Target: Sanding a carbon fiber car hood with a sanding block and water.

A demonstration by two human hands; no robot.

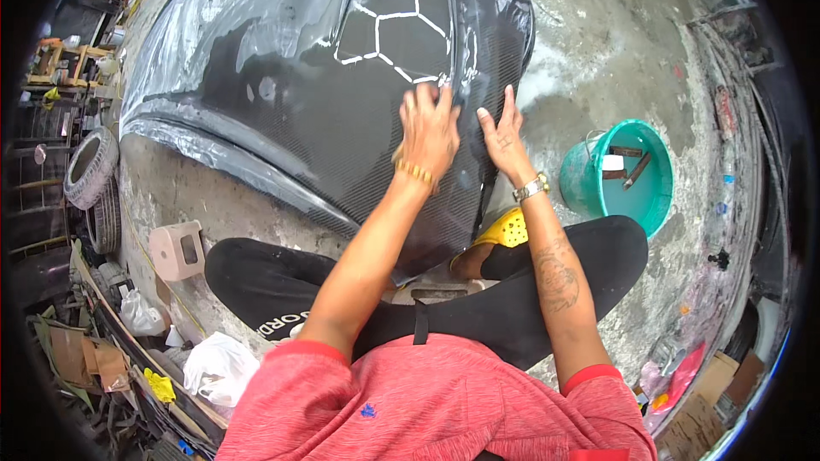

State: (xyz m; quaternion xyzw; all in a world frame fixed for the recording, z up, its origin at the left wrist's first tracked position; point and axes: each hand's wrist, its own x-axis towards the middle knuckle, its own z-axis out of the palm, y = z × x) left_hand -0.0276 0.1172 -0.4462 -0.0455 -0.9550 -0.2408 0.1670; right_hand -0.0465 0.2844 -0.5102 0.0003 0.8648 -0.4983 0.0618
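A large black car hood (pixel 282 111) with a carbon-fibre weave lies in front of me, smeared with whitish residue on its left and far parts. Thick white lines (pixel 397 15) form a cell-like pattern on its raised panel. My left hand (pixel 425 132), with a beaded bracelet, is palm down on the hood, its bent, slightly spread fingers at the near end of those lines. Whether anything thin lies under the fingertips is hidden. My right hand (pixel 506 141), wearing a metal watch, rests along the hood's right edge, thumb and fingers apart, holding nothing.
On the concrete floor to the right stands a teal bucket (pixel 574 175) of cloudy water with dark blocks and a white piece. A pinkish stool (pixel 177 252), a tyre (pixel 90 167) and a white plastic bag (pixel 220 367) are at left. Clutter lines both sides.
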